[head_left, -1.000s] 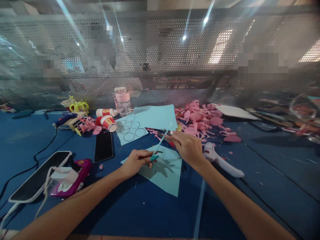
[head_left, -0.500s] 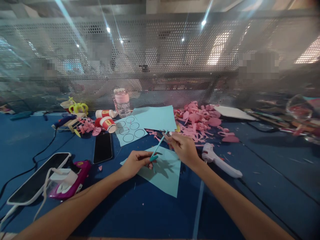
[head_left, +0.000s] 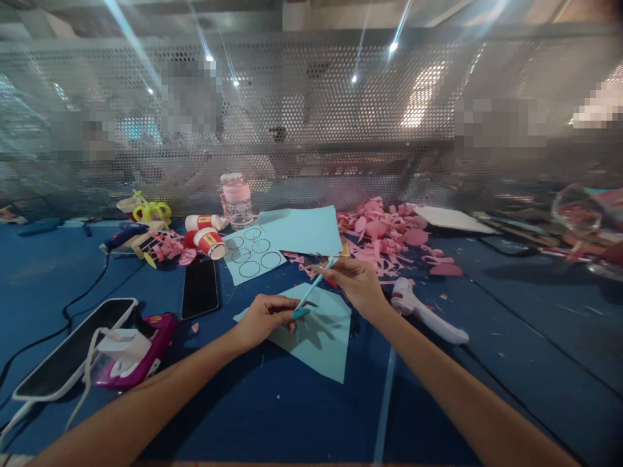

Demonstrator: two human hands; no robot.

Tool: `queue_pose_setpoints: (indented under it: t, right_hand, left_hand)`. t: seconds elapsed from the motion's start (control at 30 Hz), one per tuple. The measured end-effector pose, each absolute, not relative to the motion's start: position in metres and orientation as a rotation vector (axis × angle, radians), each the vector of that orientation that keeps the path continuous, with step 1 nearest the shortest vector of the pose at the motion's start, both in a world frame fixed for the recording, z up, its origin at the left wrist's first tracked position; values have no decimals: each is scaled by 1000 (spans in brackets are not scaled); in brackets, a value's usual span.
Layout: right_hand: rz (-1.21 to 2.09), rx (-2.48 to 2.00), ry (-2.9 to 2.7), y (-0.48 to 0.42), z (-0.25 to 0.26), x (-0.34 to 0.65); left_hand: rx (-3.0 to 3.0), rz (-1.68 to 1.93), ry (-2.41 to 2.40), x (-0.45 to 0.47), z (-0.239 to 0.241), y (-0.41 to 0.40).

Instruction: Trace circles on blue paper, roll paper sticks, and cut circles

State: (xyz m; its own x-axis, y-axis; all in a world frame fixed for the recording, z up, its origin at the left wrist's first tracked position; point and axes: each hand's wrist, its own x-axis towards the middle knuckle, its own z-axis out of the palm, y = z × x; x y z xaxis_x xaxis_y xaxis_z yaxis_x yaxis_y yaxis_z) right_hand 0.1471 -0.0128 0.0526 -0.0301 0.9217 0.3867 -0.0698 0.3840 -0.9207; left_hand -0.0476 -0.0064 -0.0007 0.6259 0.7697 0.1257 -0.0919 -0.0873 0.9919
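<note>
My left hand (head_left: 268, 319) is closed in a pinch around the lower part of a thin light-blue stick (head_left: 315, 286), which slants up to the right. A small teal leaf-shaped piece (head_left: 300, 313) sticks out at the left fingertips, beside the stick. At the stick's upper end, the fingers of my right hand (head_left: 359, 284) are closed on it. Both hands are above a cut sheet of light-blue paper (head_left: 321, 350) lying on the blue table. Something small and red shows under the right fingers; I cannot make out what it is.
Behind the hands lie a sheet with printed circles (head_left: 250, 268), blue paper (head_left: 302, 227) and pink paper scraps (head_left: 377, 227). A white glue gun (head_left: 428, 313) rests beside my right forearm. Phones (head_left: 200, 289), red-and-white paper cups (head_left: 210, 242) and a bottle (head_left: 237, 201) stand or lie leftward.
The right fingers have shifted and straightened around the stick's upper end. The stick has moved slightly to the right, while the left hand has barely moved.
</note>
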Motion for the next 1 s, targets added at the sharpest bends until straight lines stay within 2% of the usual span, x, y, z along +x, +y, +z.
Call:
queue_pose_setpoints:
  t: [0.4,0.57,0.73,1.0]
  right_hand:
    - [995,-948,-1286,-8,54,156]
    - [584,-1110,-1354,-4,54,168]
    - [159,-1313,-1822,-13,48,155]
    - [244,-1426,-1922,-20,30,133]
  left_hand:
    - [1489,769,681,-50,3,-2]
    - [1699,707,849,-69,17,14]
    - [2182,628,1023,-91,34,21]
    - [2713,458,1207,-106,35,31]
